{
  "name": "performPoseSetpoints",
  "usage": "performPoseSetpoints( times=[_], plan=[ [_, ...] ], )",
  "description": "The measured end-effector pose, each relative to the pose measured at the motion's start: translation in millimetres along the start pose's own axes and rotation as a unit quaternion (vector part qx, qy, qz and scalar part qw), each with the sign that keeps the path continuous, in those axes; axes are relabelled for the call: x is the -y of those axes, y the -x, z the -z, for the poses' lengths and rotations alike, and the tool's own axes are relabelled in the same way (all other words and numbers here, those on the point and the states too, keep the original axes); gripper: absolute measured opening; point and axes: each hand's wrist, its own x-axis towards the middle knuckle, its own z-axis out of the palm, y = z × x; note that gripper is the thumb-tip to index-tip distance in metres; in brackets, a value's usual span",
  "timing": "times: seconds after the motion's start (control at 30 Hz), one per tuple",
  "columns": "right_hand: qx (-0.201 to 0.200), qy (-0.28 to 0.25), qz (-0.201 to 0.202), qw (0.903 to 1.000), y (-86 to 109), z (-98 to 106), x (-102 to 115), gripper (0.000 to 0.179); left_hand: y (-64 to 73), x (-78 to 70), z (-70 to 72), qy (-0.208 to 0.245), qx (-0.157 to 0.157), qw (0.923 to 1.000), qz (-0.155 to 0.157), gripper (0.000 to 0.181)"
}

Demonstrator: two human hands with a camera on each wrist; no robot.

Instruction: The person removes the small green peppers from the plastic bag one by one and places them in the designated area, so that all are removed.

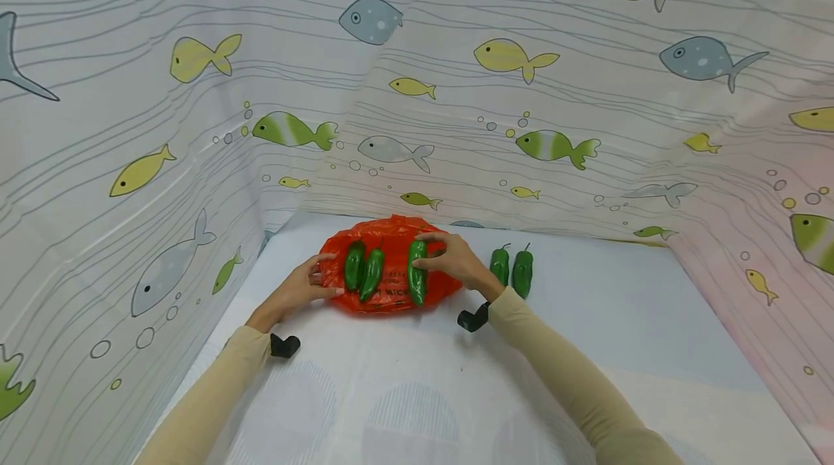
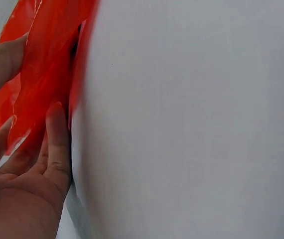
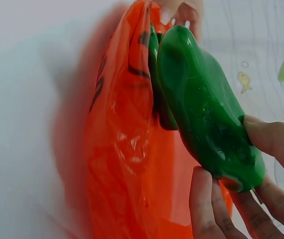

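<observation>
- At the far left, a fish-printed sheet (image 1: pixel 156 248) hangs as a wall beside the white counter (image 1: pixel 625 313).
- Next comes the left hand (image 1: pixel 298 290); it grips the left edge of the red plastic bag (image 1: pixel 391 229) between thumb and fingers. A black device (image 1: pixel 284 346) is fixed at this wrist, below the beige left sleeve's end.
- The bag is lying on the counter, near the back wall, with dark printed letters on its near side.
- Two green peppers (image 1: pixel 371 275) lie side by side in the left half of the bag, both slightly tilted.
- In the right half, one more pepper (image 1: pixel 418 284) is over the bag, almost upright in the head view. The right hand (image 1: pixel 459 262) pinches it with the thumb and the fingers.
- To the right of the bag, partly behind the right wrist, two further peppers (image 1: pixel 523 274) lie on the counter, just beside each other, stems pointing to the back.
</observation>
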Motion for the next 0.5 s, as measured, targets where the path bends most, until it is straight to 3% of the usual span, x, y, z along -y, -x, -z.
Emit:
performPoseSetpoints(
  times=[0.2,0.37,0.5],
  plan=[
    [-0.007,-0.034,-0.023,0.9991,5.4,10,-2,0.061,-7.0,10.6,0.4,-0.007,-0.002,1.0000,0.005,0.081],
    [-0.023,-0.035,-0.033,0.9986,9.8,16,-3,0.060,-16.4,27.4,2.2,-0.013,-0.007,0.9999,-0.001,0.084],
    [-0.030,-0.032,-0.035,0.9984,14.0,22,-5,0.058,-18.1,31.9,2.5,-0.012,-0.006,0.9999,-0.002,0.086]
  ],
)
